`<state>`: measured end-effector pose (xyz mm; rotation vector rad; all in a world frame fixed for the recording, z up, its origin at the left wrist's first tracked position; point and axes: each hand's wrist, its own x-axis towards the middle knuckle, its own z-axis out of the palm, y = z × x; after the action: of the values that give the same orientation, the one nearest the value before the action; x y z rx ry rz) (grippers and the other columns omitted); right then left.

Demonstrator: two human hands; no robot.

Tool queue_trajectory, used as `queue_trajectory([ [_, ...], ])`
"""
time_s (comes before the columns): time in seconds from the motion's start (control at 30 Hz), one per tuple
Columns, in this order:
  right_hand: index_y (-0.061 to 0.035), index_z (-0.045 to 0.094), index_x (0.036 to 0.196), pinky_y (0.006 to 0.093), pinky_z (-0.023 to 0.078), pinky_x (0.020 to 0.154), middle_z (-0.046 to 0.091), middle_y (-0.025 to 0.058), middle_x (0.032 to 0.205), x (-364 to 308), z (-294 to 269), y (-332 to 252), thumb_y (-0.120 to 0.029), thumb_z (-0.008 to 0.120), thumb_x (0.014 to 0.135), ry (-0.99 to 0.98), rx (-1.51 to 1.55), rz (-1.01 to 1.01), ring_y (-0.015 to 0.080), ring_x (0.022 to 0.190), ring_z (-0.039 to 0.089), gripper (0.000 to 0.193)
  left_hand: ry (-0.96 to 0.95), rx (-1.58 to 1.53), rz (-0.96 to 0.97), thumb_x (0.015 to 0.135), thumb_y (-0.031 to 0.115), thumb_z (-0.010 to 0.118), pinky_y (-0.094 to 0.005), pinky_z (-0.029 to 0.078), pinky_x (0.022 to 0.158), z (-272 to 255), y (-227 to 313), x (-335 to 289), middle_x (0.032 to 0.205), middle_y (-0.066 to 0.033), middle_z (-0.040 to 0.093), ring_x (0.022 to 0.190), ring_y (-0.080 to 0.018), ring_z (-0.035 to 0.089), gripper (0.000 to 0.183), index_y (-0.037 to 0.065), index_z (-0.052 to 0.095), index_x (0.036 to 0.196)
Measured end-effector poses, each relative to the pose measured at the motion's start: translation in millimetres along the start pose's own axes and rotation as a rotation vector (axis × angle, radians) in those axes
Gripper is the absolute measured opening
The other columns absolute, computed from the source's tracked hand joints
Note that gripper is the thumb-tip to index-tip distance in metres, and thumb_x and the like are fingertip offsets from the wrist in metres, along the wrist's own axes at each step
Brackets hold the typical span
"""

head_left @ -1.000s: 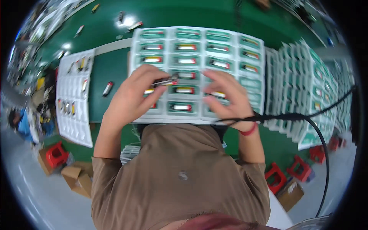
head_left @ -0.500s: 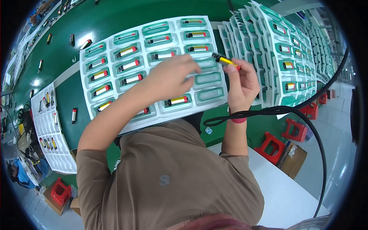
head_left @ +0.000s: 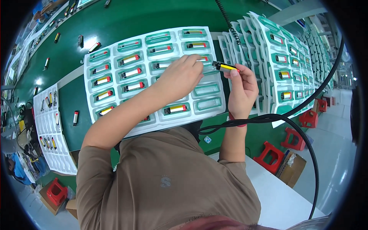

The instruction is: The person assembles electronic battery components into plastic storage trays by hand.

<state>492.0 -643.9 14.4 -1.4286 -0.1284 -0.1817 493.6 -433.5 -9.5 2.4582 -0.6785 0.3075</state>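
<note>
As the right hand [head_left: 243, 92] pinches a yellow battery [head_left: 226, 67] near its red end, a light grip seems best, though I cannot tell whether the left hand [head_left: 179, 76] holds anything

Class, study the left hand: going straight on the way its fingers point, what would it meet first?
The left hand would probably first meet the yellow-and-black cylinder pinched in the right hand, though depth is unclear and it might pass underneath.
</note>
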Motion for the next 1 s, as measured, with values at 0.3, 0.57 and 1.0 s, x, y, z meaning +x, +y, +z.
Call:
queue_trajectory([
  [0.3,0.0048,0.067,0.116,0.0272,0.057,0.086,0.071,0.0096,0.105,1.0,60.9,-21.2,0.005,0.07,0.093,-0.294,0.079,0.121,0.0155,0.093,0.07,0.024,0.202,-0.816,-0.338,0.098,0.012,0.069,-0.0275,0.054,0.075,-65.0,-29.8,-57.5,0.093,-0.0022,0.07,0.083,-0.0123,0.063,0.045,0.01,0.058,0.141],
  [0.57,0.003,0.068,0.108,0.0228,0.053,0.08,0.072,0.0062,0.098,3.2,100.1,-1.8,0.003,0.076,0.09,-0.338,-0.027,0.161,0.0088,0.089,0.066,0.02,0.052,-1.32,-0.637,0.098,-0.002,0.058,-0.0245,0.052,0.084,-84.1,-35.7,-68.6,0.099,-0.0032,0.066,0.092,-0.0081,0.063,0.042,0.001,0.057,0.139],
  [1.0,0.0031,0.069,0.104,0.0221,0.053,0.078,0.073,0.0069,0.095,3.1,105.0,3.8,0.001,0.076,0.091,-0.292,-0.062,0.259,0.0084,0.085,0.067,0.015,0.053,-1.463,-0.663,0.096,-0.004,0.058,-0.0242,0.051,0.09,-77.0,-38.4,-71.4,0.103,-0.0033,0.065,0.097,-0.0093,0.063,0.047,0.001,0.052,0.143],
])
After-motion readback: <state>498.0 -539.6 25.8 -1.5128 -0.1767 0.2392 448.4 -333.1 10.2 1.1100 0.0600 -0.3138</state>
